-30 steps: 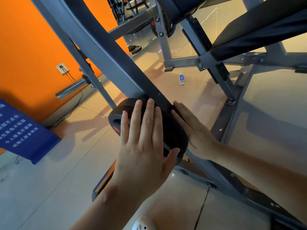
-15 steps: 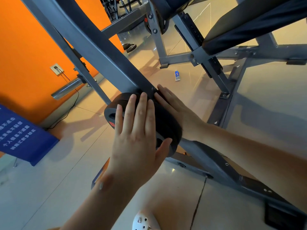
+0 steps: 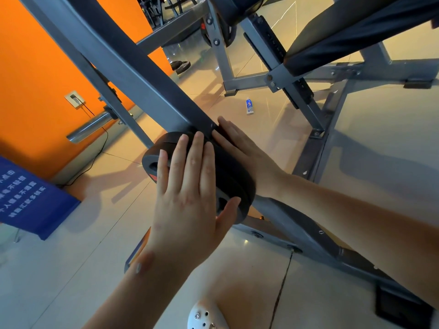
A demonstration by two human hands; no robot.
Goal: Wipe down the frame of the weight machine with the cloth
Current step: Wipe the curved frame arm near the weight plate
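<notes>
Right hand has slid forward along the far side of the weight plate; left hand lies on its near face. Both flat, fingers straight, gripping nothing. Frame rises from the plate: rigid, smooth steel, likely immovable; brace there. Cloth unseen.

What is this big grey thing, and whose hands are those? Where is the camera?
The camera sits on a person's head, looking down, so those are that person's own hands. The slanted grey metal beam is part of a gym weight machine's frame. Black round weight plates sit against it. The left hand lies flat on the plates; the right hand lies flat on their far side. Neither holds anything. On the tiled floor lies a small blue-and-white bottle.
</notes>
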